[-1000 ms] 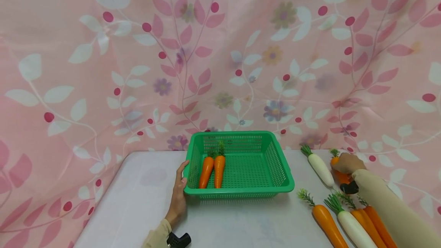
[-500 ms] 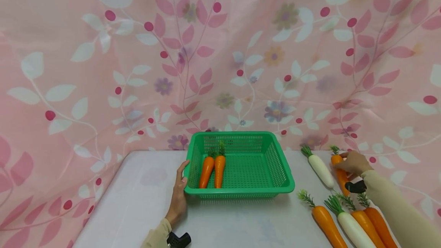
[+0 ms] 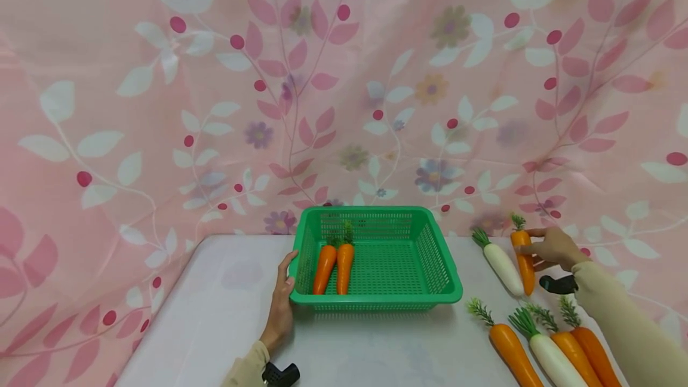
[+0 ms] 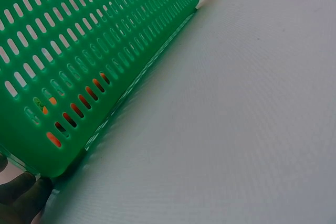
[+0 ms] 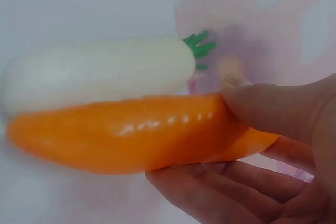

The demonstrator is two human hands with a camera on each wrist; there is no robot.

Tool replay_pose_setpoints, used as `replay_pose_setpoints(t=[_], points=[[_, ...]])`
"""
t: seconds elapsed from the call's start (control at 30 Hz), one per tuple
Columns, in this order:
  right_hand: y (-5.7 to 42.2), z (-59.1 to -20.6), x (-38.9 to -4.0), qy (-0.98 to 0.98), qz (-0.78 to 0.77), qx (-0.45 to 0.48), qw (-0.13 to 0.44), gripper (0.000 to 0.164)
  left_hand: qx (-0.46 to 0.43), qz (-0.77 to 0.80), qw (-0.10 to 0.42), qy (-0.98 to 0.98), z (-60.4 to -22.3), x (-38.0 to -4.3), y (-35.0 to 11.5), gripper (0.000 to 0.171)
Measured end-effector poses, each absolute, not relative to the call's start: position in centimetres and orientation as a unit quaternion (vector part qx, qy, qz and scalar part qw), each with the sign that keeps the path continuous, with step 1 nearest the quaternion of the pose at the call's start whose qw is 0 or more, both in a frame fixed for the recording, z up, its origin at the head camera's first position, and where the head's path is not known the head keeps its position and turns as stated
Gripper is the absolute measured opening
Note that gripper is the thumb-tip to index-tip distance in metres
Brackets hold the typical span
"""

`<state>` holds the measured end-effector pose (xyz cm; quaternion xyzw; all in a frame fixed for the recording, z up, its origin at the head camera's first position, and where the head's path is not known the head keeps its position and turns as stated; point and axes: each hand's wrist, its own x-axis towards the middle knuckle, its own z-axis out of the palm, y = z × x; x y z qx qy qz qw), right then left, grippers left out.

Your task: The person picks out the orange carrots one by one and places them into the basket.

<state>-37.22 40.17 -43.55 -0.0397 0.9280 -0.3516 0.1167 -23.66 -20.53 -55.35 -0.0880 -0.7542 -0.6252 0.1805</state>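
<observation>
In the head view my right hand (image 3: 555, 248) pinches an orange carrot (image 3: 522, 261) with a green leafy top, thumb on one side and fingers on the other. The right wrist view shows the carrot (image 5: 115, 137) close up, in front of a white radish (image 5: 105, 72). That radish (image 3: 502, 267) lies on the table just left of the held carrot. My left hand (image 3: 280, 309) holds the left rim of a green plastic basket (image 3: 376, 299). Two carrots (image 3: 325, 270) lie side by side in the basket's left part. In the left wrist view fingertips (image 4: 18, 190) touch the basket's corner.
At the front right of the table (image 3: 226, 303) lie a carrot (image 3: 510, 348), a white radish (image 3: 553, 357) and two more carrots (image 3: 593, 351), close together. A pink floral cloth (image 3: 344, 106) hangs behind the table's back edge.
My right hand has taken hold of the carrot at the back right and shifted it slightly left, nearer the radish. The left hand and basket keep their places.
</observation>
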Motion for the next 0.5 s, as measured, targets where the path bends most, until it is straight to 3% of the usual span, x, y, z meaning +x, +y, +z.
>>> replay_pose_setpoints(t=[0.5], points=[[37.2, -41.3, -37.6, 0.896, -0.406, -0.083, 0.158, 0.081, -0.091, -0.623, 0.187, -0.754, -55.4, -23.7, -20.5, 0.057]])
